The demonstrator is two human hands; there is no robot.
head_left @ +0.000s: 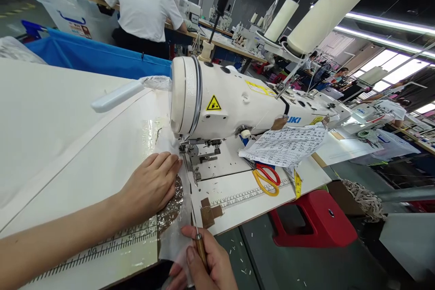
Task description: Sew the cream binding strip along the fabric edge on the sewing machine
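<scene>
A strip of sheer white fabric (175,231) runs from the sewing machine (224,99) to the table's front edge. My left hand (152,186) rests on it just left of the presser foot (195,152), fingers together and curled down on the cloth. The fingertips are partly hidden. In my right hand (210,258), at the near edge, is an awl (201,249) with a wooden handle, its thin metal shaft pointing toward the machine along the fabric's right side. Some right fingers lie behind the sheer fabric.
Red- and yellow-handled scissors (267,179), a handwritten paper sheet (285,145) and a yellow tape measure (297,183) lie right of the machine. Brown tape (209,213) sticks to the table. A red stool (316,219) stands below. Another person (142,4) sits beyond a blue cloth bin (102,56).
</scene>
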